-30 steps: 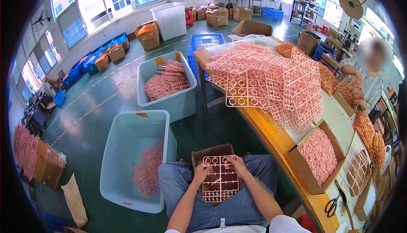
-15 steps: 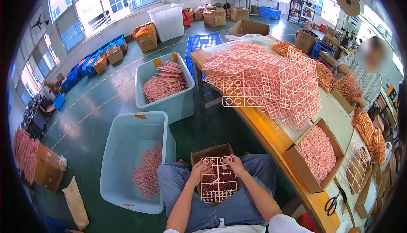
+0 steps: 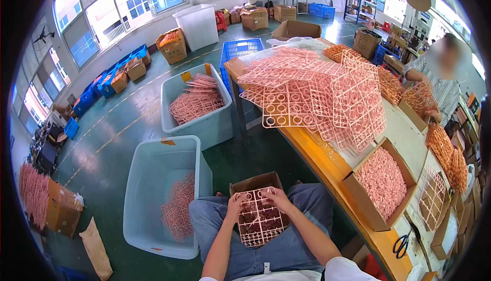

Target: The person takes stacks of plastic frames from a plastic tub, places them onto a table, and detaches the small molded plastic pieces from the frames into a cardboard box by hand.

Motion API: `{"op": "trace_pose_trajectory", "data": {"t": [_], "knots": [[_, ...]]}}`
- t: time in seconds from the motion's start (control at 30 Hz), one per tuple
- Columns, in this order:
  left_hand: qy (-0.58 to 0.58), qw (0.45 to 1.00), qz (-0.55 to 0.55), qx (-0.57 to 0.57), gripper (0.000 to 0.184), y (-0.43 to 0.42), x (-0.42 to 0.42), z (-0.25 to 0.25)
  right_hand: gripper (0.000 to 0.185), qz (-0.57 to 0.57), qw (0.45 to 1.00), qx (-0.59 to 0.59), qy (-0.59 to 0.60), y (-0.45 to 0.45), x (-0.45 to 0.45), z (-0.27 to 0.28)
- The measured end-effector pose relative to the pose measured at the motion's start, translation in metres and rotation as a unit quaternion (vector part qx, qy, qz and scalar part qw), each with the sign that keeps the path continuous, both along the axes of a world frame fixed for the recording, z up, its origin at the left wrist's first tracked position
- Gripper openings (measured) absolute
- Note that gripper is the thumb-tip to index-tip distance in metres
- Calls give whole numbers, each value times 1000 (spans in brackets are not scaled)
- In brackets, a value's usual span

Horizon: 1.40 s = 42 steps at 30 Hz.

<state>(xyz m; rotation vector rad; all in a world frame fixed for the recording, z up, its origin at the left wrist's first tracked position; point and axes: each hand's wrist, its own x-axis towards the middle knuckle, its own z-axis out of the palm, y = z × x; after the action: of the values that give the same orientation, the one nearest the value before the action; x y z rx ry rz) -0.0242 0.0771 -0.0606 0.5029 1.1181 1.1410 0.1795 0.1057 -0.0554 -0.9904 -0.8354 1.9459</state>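
Observation:
A pale pink plastic sprue frame (image 3: 261, 223) lies across my lap, over an open cardboard box (image 3: 255, 181) between my knees. My left hand (image 3: 235, 209) grips the frame's upper left side, fingers curled at its edge. At the upper right corner, my right hand (image 3: 279, 200) is closed on the same frame, with its fingertips near the top row of rings. Through the grid, small dark reddish pieces show in the box. Parts of the fingers are hidden behind or against the frame.
Left of my legs stands a blue tub (image 3: 134, 199) with some pink frames; another tub (image 3: 169, 120) is behind it. A table (image 3: 327, 166) at right bears piled frames (image 3: 312, 89), a box of pink pieces (image 3: 353, 199) and scissors (image 3: 400, 246). A person (image 3: 439, 91) works across it.
Both hands have shifted slightly up and left along the frame's top, and the frame has turned and tilted a little. The whole view has moved slightly.

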Motion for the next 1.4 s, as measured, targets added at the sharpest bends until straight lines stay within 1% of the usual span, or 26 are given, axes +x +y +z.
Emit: {"op": "trace_pose_trajectory", "data": {"t": [0.03,0.13,0.2,0.27,0.33,0.37,0.43,0.47,0.5,0.57,0.6,0.67,0.7,0.8,0.87,0.9,0.93,0.97,1.0,1.1,1.13,1.2,1.27,1.33,1.37,1.4], "knots": [[1,1000,-1,0,11,1,0,-3,18,-1,1000,0,1,1,2,3],[73,997,-2,36,12,2,-2,-14,22,47,997,-37,44,1,5,5],[165,984,7,67,14,3,-4,-25,22,56,995,-54,67,4,5,-4],[152,986,8,69,14,3,-1,-24,23,64,992,-72,87,3,6,-1],[114,991,-4,65,15,2,2,-19,26,102,967,-124,200,0,6,1],[113,991,-5,65,15,2,3,-15,27,90,963,-140,214,0,7,4],[49,997,-27,53,17,-1,4,-9,29,72,966,-133,210,2,8,7],[39,998,-21,50,20,-1,5,-9,24,34,976,-126,174,1,6,7],[40,998,-21,50,20,0,6,-8,24,34,976,-125,175,0,4,8],[133,983,57,117,20,2,10,-16,18,14,996,-82,42,0,4,6],[131,983,57,117,20,2,11,-20,15,-2,996,-85,-1,0,3,5],[248,951,41,179,22,1,10,-25,16,-2,998,-56,-27,1,2,-12],[249,951,41,179,22,1,8,-27,18,-2,998,-28,-51,2,2,-22],[214,967,-4,139,24,1,3,-31,18,-27,998,-53,-31,-1,0,-8],[103,991,-12,81,21,0,5,-18,18,-23,997,-69,-14,-1,0,-4],[102,991,-12,81,21,-1,6,-12,18,-20,996,-86,2,-1,1,-2],[65,995,-12,79,20,-2,6,-9,18,-20,996,-86,2,-1,2,1],[27,997,-11,77,19,-2,6,-7,20,-6,995,-90,50,0,2,5],[27,997,-11,77,19,-2,7,-4,21,8,991,-95,97,0,3,8],[-46,997,-24,57,27,-2,0,-9,22,41,983,-112,136,-1,4,14],[-46,997,-25,57,27,-1,-2,-8,22,40,983,-112,137,-2,5,14],[-201,977,-35,55,29,-2,-4,-4,25,30,980,-103,168,-3,6,14],[-210,975,-42,53,29,-2,-4,-2,26,44,973,-97,203,-2,6,13],[-176,984,-24,18,27,-1,-2,0,27,59,966,-90,236,-1,7,14],[-177,984,-24,19,27,-1,-1,1,27,64,960,-111,249,-2,8,15],[-138,990,-33,22,25,-1,-1,2,27,67,953,-132,263,-3,8,16]]}}
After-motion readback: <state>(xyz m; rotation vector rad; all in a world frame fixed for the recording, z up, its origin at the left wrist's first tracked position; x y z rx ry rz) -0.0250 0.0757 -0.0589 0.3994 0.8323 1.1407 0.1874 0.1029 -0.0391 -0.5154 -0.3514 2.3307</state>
